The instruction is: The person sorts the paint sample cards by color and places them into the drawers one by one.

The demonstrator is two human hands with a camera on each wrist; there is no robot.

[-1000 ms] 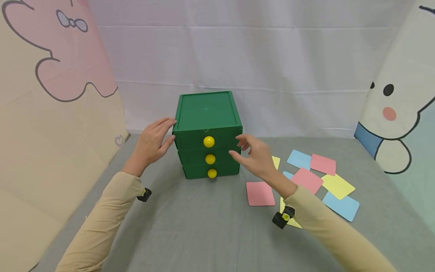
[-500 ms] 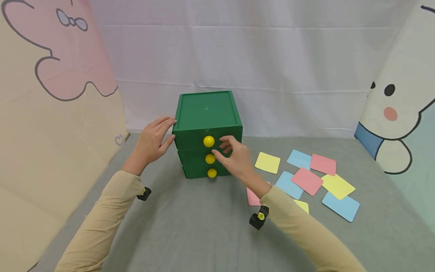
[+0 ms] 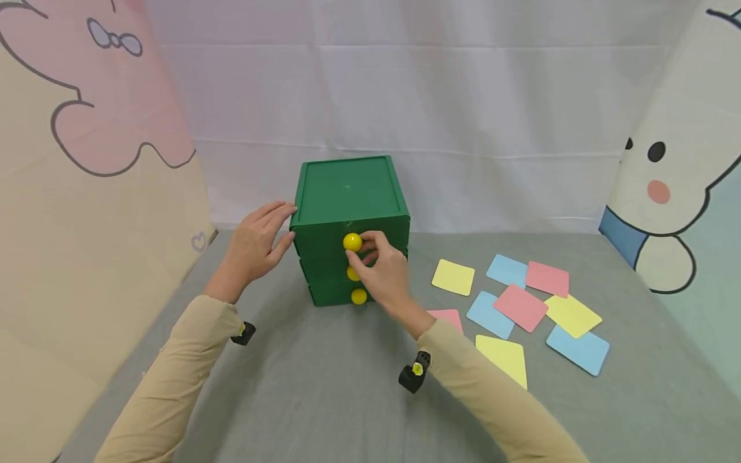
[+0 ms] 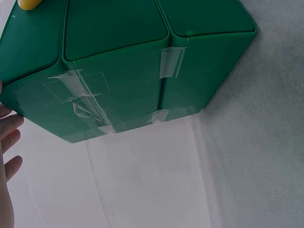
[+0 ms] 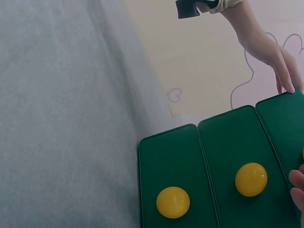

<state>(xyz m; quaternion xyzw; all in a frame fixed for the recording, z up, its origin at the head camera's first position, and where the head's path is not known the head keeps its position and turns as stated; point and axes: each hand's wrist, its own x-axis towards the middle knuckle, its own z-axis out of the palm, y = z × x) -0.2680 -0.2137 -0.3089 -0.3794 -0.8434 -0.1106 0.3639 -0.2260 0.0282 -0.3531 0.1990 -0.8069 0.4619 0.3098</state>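
Note:
A green cabinet of three stacked drawers (image 3: 350,188) stands near the back, each drawer front with a yellow ball knob. My left hand (image 3: 255,243) rests its straight fingers against the cabinet's upper left side, thumb near the front corner. In the left wrist view, part of that hand shows at the left edge. My right hand (image 3: 383,270) has thumb and index finger at the top knob (image 3: 352,242), the thumb under it and the finger at its right side. It partly hides the middle knob (image 3: 352,274); the bottom knob (image 3: 359,296) is in plain sight. All drawers look closed.
Several pink, yellow and blue cards lie on the grey cloth to the right, among them a yellow card (image 3: 453,277) near the cabinet and a pink card (image 3: 444,317) partly behind the right forearm. Clear tape (image 4: 78,85) runs along the drawer seams on the cabinet's left side.
My right hand has moved left from the cabinet's right edge, across its front, to the top knob. My left hand has stayed against the cabinet's side. The view has shifted slightly.

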